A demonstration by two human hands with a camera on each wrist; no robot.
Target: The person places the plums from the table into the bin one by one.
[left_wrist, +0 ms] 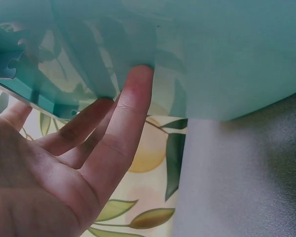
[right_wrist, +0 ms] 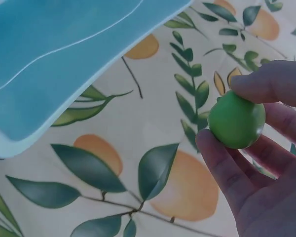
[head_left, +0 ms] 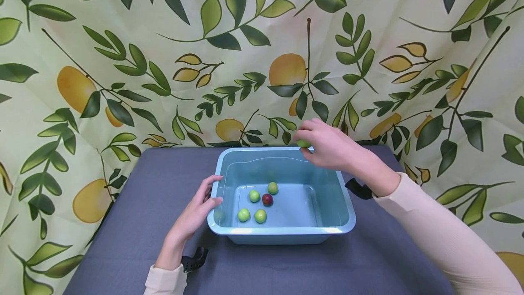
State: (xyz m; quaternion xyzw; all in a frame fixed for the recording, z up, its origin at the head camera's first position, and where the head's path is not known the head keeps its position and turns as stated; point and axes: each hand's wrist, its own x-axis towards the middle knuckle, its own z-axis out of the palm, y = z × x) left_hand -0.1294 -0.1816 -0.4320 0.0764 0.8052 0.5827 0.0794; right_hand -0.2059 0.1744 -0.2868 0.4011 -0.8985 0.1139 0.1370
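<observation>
My right hand [head_left: 325, 144] is raised over the far right rim of a light blue plastic tub [head_left: 282, 230]. Its thumb and fingers pinch a small green apple [right_wrist: 237, 120], round and glossy with a short stem. On the tub's left side, my left hand [head_left: 200, 204] holds the rim; two digits lap over the edge. Seen from the left wrist, other fingers [left_wrist: 130, 113] touch the outer wall below. Inside the tub lie several small green apples [head_left: 260, 216] and one dark red one [head_left: 267, 200], grouped toward the left half of its floor.
The tub stands on a table with a dark grey-blue cloth [head_left: 163, 181]. A curtain [head_left: 254, 81] printed with leaves and orange fruit hangs right behind the table and along both sides. A black strap [head_left: 194, 259] sits at the left wrist, another [head_left: 358, 189] at the right.
</observation>
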